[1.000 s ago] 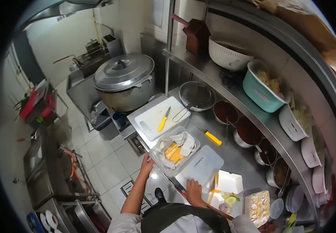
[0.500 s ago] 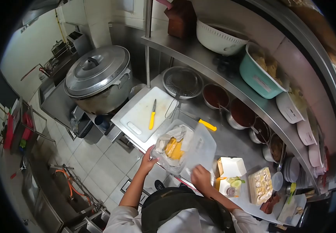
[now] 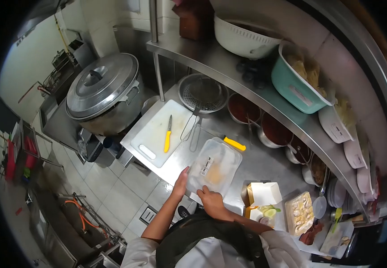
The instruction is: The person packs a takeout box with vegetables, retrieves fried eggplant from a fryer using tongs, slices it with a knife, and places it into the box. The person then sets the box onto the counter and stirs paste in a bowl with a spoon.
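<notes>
A translucent lid (image 3: 224, 156) now covers the plastic container (image 3: 191, 184), and the yellow food shows only faintly through it. My left hand (image 3: 181, 182) lies against the container's left side, its fingers stretched along the wall. At the near edge of the lid, my right hand (image 3: 211, 201) has its fingers curled and pressed together on the rim. Beyond the container, a yellow-handled knife (image 3: 167, 139) rests on the white cutting board (image 3: 153, 125). A second yellow handle (image 3: 234, 143) lies just behind the lid.
An open takeaway box (image 3: 265, 194) and a tray of pale food (image 3: 299, 213) stand to the right. Pots of red sauce (image 3: 276, 129) line the back below a shelf (image 3: 229, 73) holding tubs. A large lidded pot (image 3: 104, 89) stands at the left, a strainer (image 3: 202, 93) behind the board.
The lid has moved from beside the container onto it, covering the food. My right hand has shifted left with it. The camera view has turned slightly.
</notes>
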Tool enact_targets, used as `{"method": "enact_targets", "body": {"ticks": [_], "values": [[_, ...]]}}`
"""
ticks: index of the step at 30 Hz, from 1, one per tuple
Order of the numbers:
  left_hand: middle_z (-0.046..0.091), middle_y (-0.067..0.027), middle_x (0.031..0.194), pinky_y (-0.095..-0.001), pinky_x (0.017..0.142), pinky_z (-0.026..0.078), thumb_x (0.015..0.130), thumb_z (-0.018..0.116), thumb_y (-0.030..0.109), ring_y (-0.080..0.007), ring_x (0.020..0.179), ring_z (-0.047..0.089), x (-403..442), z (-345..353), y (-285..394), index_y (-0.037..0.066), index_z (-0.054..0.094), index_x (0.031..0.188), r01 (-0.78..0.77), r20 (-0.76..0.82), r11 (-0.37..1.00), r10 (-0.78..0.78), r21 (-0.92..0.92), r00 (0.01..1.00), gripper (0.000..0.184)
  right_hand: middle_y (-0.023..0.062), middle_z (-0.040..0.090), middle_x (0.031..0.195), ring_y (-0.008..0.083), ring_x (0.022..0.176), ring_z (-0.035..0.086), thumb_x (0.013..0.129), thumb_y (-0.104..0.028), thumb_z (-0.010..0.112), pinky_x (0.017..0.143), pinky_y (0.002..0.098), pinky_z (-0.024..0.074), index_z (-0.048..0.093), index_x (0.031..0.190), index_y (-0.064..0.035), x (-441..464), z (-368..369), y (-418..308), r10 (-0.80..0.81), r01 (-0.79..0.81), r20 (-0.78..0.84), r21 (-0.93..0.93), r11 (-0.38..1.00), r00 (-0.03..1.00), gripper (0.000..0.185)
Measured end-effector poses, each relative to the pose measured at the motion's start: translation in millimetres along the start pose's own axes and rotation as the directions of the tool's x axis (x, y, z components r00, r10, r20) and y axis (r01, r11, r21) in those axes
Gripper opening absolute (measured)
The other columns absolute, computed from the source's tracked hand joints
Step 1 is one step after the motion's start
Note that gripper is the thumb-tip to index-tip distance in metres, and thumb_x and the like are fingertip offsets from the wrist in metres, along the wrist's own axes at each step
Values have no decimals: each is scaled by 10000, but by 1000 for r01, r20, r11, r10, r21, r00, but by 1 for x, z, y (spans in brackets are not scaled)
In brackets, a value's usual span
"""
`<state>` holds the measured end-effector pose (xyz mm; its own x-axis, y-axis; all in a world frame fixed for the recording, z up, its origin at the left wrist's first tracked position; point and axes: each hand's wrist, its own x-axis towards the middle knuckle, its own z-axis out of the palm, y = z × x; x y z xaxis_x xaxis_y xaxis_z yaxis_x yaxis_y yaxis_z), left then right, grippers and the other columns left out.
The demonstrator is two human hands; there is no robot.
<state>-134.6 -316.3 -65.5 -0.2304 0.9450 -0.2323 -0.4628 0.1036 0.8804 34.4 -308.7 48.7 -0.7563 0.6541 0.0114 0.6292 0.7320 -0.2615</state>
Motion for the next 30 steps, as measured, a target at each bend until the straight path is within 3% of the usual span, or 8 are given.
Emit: {"method": "enact_targets", "body": {"ticks": [2,6,10,12,16,18,24,30], "values": [[529,-123,1277,-314,979,394,964,492,217,-235,1136,520,14,0,-17,34,375,1365,-168,62,902,157,397,986,455,113,533,883,282,646,618,812,-155,623,534,403,493,534,903,-79,3,10,10,70,-72,45,38,997,997,148],[645,-131,1038,-294,855,469,915,585,175,-185,956,601,42,14,-16,13,544,1189,-200,83,800,186,565,979,321,114,539,902,321,657,614,815,-195,637,553,425,501,539,931,-84,13,17,38,158,-159,17,129,979,987,188],[656,-180,986,-344,784,488,872,622,222,-272,860,637,58,35,66,13,602,1109,137,-364,701,185,700,913,316,113,542,887,343,749,602,786,-254,688,620,424,489,565,899,-75,19,-27,57,130,-118,-20,301,946,991,245],[588,-213,1080,-435,867,445,804,665,226,-347,1028,544,91,5,77,8,534,1205,30,-308,410,631,911,712,475,108,555,880,338,766,595,783,-259,695,639,407,488,575,873,-70,15,-38,65,109,-63,-86,416,907,990,241],[585,-191,1070,-496,872,449,761,675,203,-335,1032,555,140,-20,84,33,548,1137,394,-400,105,419,913,815,431,75,597,892,293,790,615,782,-234,698,666,353,500,620,863,-89,11,-49,92,84,-49,-57,456,889,995,184],[608,-198,999,-470,825,477,739,658,155,-346,927,599,149,-21,91,19,603,990,403,-453,209,336,891,826,291,79,603,864,297,773,619,785,-232,693,659,353,502,626,842,-87,12,-68,96,95,-49,-79,458,888,992,170],[616,-240,862,-430,767,495,714,616,103,-378,842,606,122,-45,130,-36,658,858,134,-363,418,537,898,761,205,74,607,847,305,734,620,790,-177,674,628,375,501,614,836,-95,2,-105,96,147,12,-264,518,855,953,112],[577,-142,797,-330,672,450,797,659,46,-251,723,566,44,30,366,-5,650,1085,-494,115,156,872,855,475,292,69,610,829,245,594,599,785,-152,675,556,342,487,620,830,-84,-19,-126,79,241,-46,-271,572,819,932,98]]}}
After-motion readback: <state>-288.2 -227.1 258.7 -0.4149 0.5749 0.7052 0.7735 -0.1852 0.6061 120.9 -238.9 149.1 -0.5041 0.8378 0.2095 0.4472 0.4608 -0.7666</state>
